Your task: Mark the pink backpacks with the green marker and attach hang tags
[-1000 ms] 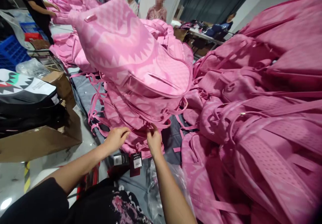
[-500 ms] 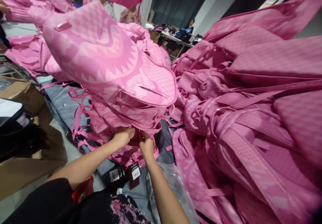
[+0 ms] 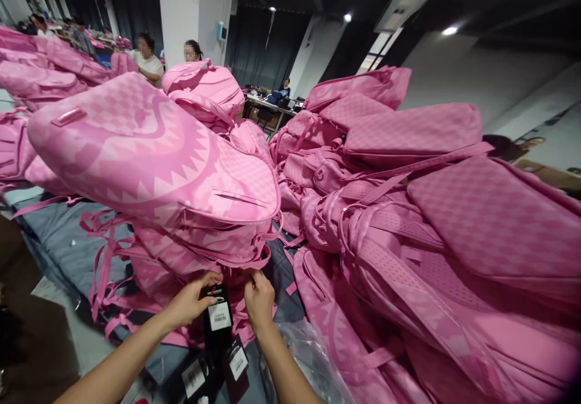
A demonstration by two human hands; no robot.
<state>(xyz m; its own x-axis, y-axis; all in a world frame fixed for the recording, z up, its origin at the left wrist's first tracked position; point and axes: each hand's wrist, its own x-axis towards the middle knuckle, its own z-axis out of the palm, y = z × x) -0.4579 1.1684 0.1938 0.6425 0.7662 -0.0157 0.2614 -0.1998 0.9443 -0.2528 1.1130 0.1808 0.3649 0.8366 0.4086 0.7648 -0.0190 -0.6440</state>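
Note:
A pink camouflage backpack with a shark-teeth pattern lies on a stack of pink backpacks in front of me. My left hand, thumb and fingers closed, grips the top of a black hang tag with a white barcode label. Just to its right, my right hand is pinched near the backpack's lower edge, by its carry loop. What sits between those right fingertips is too small to make out. Below hang further dark tags with white labels.
A large heap of pink backpacks rises on the right. Clear plastic wrapping lies by my right forearm. Grey cloth covers the table on the left. People are at the back near a white pillar.
The view has tilted up and turned right. My left hand has come away from the backpack's lower edge and now has a black hang tag in it. My right hand stays near that edge.

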